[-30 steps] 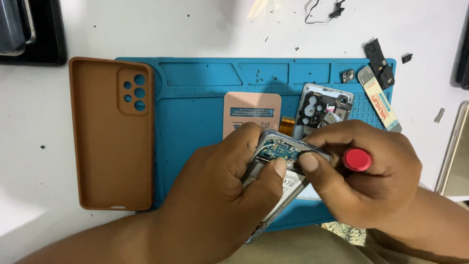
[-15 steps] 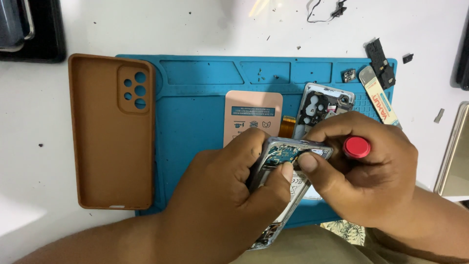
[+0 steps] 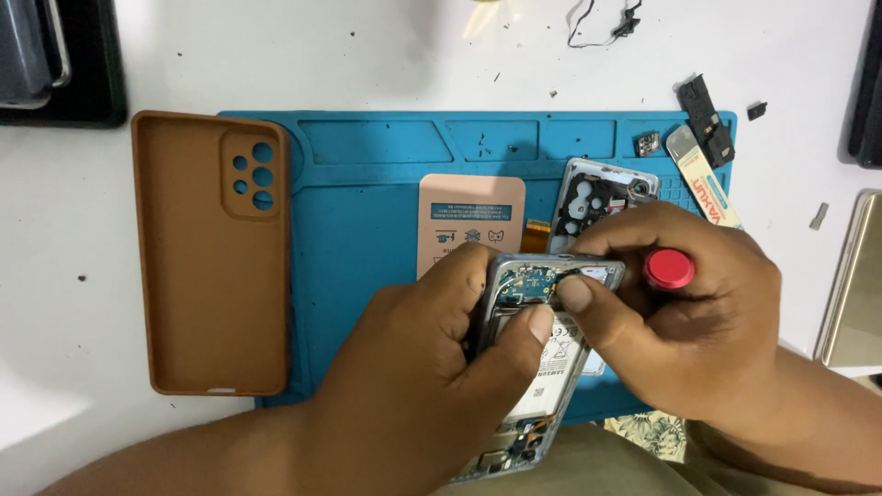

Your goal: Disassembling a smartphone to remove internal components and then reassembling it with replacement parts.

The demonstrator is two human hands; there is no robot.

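An opened phone [image 3: 542, 358] with its back off, showing a circuit board and a white battery, lies tilted over the near edge of the blue work mat [image 3: 367, 230]. My left hand [image 3: 441, 367] grips its left side, thumb resting on the battery. My right hand [image 3: 680, 321] holds a red-capped screwdriver [image 3: 669, 269], with the forefinger pressing at the phone's top right by the circuit board. The tool's tip is hidden behind the fingers.
A brown phone case [image 3: 216, 253] lies left, partly on the mat. On the mat sit a pink flat panel [image 3: 471, 216], a grey camera frame piece [image 3: 602, 188] and a small part [image 3: 648, 143]. A black part [image 3: 706, 129], a white strip [image 3: 703, 179], a gold device [image 3: 854, 285] lie right.
The phone has been pulled slightly lower and nearer in my hands. My right hand with the red-capped screwdriver shifted a little to the left over the phone's top.
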